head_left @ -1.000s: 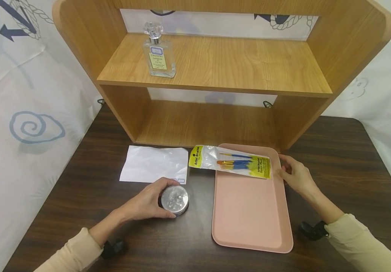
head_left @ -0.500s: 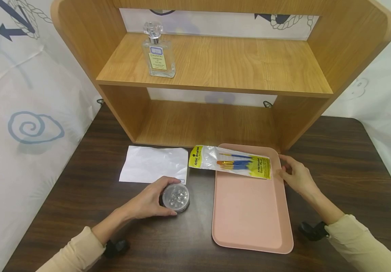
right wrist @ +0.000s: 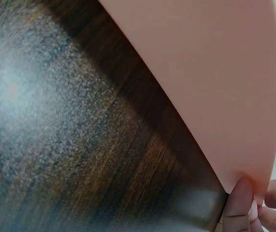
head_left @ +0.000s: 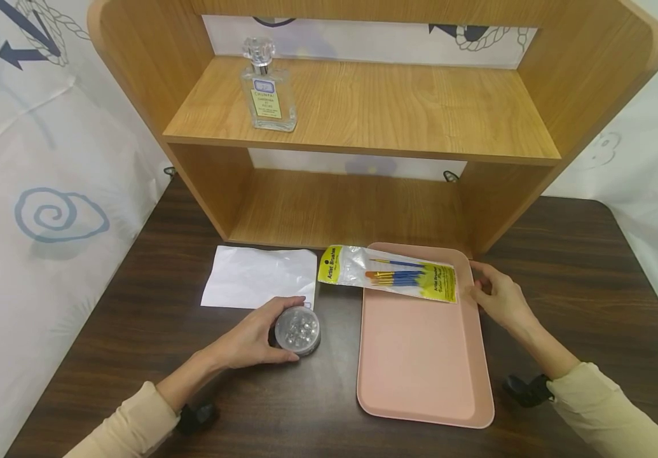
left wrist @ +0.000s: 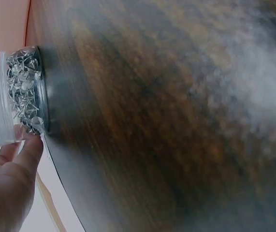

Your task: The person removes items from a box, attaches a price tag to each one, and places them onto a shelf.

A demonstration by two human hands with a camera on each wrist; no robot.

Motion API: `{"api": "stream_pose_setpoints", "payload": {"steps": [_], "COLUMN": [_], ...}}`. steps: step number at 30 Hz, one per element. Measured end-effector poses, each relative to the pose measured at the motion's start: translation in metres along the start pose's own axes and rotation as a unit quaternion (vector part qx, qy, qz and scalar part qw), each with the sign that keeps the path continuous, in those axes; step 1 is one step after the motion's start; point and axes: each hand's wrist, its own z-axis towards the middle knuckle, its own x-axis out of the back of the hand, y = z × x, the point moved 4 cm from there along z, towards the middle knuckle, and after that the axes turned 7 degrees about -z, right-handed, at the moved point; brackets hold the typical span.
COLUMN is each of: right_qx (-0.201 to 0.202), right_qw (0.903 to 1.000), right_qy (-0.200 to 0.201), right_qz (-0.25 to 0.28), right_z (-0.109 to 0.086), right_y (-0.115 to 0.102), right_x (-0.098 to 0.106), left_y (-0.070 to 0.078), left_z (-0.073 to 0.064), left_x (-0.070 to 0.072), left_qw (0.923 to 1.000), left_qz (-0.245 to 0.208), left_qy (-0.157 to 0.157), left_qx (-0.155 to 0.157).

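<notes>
My left hand (head_left: 245, 340) grips a round clear tub of silvery thumbtacks (head_left: 298, 329) between thumb and fingers. In the left wrist view the tub (left wrist: 25, 92) stands on the dark table, its tacks visible through the wall. On the right, my right hand (head_left: 500, 296) pinches the rim of a pink tray (head_left: 420, 362) near its far right corner. The right wrist view has thumb and fingers on either side of the tray's edge (right wrist: 215, 159). A packet of artist brushes (head_left: 394, 277) lies across the tray's far end, overhanging its left rim.
A white sheet of paper (head_left: 260, 277) lies just beyond the left hand. Behind stands a wooden shelf unit (head_left: 363, 149), with a glass perfume bottle (head_left: 271, 98) on its upper board. The tray's far end is close to the unit's front edge.
The left hand and tub have shifted slightly right and away; glare has left the lid, so the tacks show through. The right hand, tray and brush packet stay put.
</notes>
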Motion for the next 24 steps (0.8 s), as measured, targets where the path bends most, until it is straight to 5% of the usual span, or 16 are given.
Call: {"api": "stream_pose_setpoints", "payload": {"steps": [5,9,13,16,20,24], "right_qx": [0.001,0.001,0.003,0.005,0.006,0.003], "right_qw": [1.0000,1.0000,1.0000,1.0000,1.0000,1.0000], "right_qy": [0.004,0.006,0.006,0.005,0.004,0.002], "right_qz": [0.000,0.000,-0.002,-0.004,-0.005,0.000], "right_z": [-0.001,-0.001,-0.001,-0.001,-0.001,-0.001], "right_y": [-0.001,-0.001,-0.001,-0.001,-0.002,-0.003], "right_x": [0.000,0.001,0.002,0.001,0.001,0.000], "left_y": [0.000,-0.007,-0.027,-0.042,-0.058,-0.068], "left_z": [0.000,0.002,-0.002,-0.009,-0.014,-0.012], "left_x": [0.010,0.038,0.077,0.103,0.124,0.129], "left_qw": [0.9985,0.9900,0.9693,0.9494,0.9335,0.9291], "left_qz": [-0.054,-0.093,-0.044,0.021,0.066,0.098], "left_qy": [0.012,0.103,0.218,0.266,0.275,0.253], "left_qx": [0.000,0.028,0.105,0.166,0.220,0.251]}}
